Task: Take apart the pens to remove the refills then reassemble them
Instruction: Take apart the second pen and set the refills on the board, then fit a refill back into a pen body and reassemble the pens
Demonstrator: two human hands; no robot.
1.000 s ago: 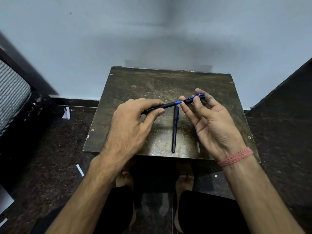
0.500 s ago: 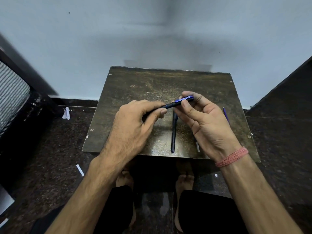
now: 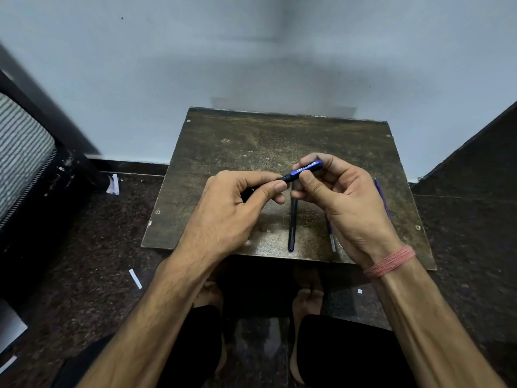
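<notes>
Both hands hold one blue and black pen [image 3: 303, 170] above the small dark table [image 3: 223, 152]. My left hand [image 3: 232, 211] pinches its black front part, mostly hidden in the fingers. My right hand [image 3: 341, 203] grips the blue end with white lettering. Under the hands a second dark pen [image 3: 292, 219] lies on the table, pointing toward me. A thin blue refill [image 3: 382, 196] shows past my right hand at the table's right side. Another slim part with a grey tip [image 3: 331, 242] lies partly hidden under my right wrist.
The table stands against a pale wall [image 3: 251, 51] on a dark speckled floor [image 3: 84, 275]. A dark chair with striped fabric [image 3: 22, 152] is at the left. White paper scraps [image 3: 135, 278] lie on the floor. My knees and bare feet show below the table's near edge.
My hands have come closer together: the blue end has slid onto the black part, and the gap between the two pieces has closed. The refill at the right came into view.
</notes>
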